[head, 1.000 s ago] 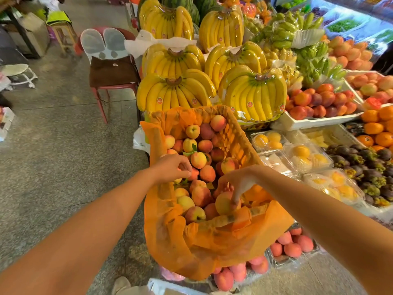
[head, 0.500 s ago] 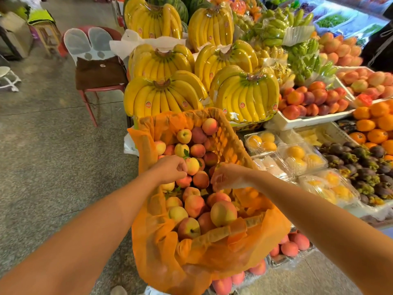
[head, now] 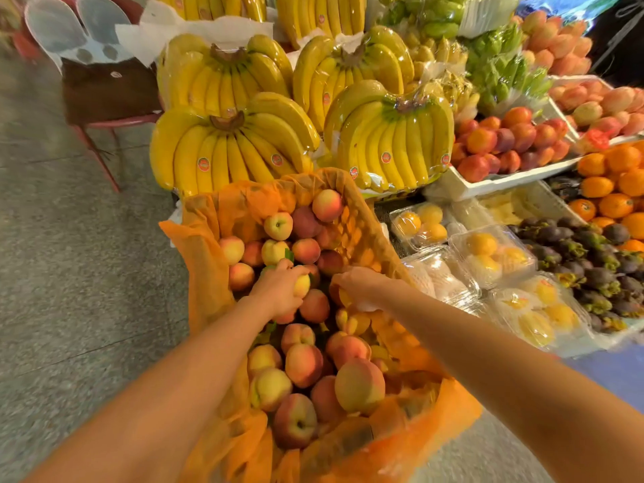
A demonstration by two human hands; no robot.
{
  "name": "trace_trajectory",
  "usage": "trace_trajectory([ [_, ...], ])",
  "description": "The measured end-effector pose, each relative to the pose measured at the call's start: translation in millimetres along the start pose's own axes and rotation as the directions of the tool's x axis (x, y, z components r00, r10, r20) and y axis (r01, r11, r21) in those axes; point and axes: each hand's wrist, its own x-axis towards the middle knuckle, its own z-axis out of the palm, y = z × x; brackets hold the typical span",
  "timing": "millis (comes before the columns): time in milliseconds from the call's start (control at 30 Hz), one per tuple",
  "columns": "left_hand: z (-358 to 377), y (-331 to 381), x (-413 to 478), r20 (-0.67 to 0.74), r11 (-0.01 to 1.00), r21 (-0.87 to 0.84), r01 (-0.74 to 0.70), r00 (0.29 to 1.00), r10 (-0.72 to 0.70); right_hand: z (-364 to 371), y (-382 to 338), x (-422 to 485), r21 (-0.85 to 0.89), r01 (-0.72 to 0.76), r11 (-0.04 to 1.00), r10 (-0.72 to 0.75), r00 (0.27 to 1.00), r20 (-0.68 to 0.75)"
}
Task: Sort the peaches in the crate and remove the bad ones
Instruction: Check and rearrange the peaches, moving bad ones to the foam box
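An orange crate (head: 366, 221) lined with orange plastic film (head: 205, 259) holds several red and yellow peaches, such as a large one (head: 359, 385) near me. My left hand (head: 278, 291) reaches into the middle of the crate and its fingers curl round a yellowish peach (head: 302, 285). My right hand (head: 359, 284) is beside it at the crate's right side, fingers curled down onto a peach (head: 343, 298) that is mostly hidden beneath it.
Wrapped banana bunches (head: 230, 148) stand right behind the crate. To the right lie clear packs of yellow fruit (head: 488, 256), mangosteens (head: 589, 259), oranges (head: 613, 190) and a white tray of nectarines (head: 463, 190). A red chair (head: 104, 88) stands on the stone floor at left.
Both hands have moved further into the crate, away from me. My right hand left the near peaches and now sits mid-crate; my left hand has closed on a yellowish peach.
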Motion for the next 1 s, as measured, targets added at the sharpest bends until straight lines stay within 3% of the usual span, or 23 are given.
trace_trajectory([
  [433,6.0,-1.7,10.9,0.003,0.987,0.151,0.059,0.998,-0.060,-4.4,1.0,-2.2,0.234,-0.013,0.972,0.022,0.999,-0.037],
  [533,-3.0,-4.2,9.3,0.020,0.996,0.063,0.056,0.998,-0.057,-7.7,2.0,-8.2,0.405,-0.023,0.914,0.056,0.996,-0.071],
  [667,-24.9,-3.1,-6.2,0.019,0.979,-0.179,0.101,0.995,-0.100,-12.2,5.0,-17.5,0.604,-0.006,0.797,0.105,0.986,-0.128],
  [800,-44.5,-3.1,-32.6,0.089,0.785,-0.612,0.091,0.995,-0.046,-11.9,6.3,-28.1,0.791,0.033,0.611,0.178,0.968,-0.178],
  [933,-55.7,4.0,-59.9,0.127,0.507,-0.854,0.116,0.992,-0.013,-11.8,1.7,-46.1,0.937,0.087,0.339,0.202,0.966,-0.163],
  [1000,-60.7,9.9,-72.2,0.118,0.394,-0.911,0.121,0.993,-0.031,-10.3,-2.6,-55.0,0.981,0.118,0.154,0.204,0.967,-0.149],
])
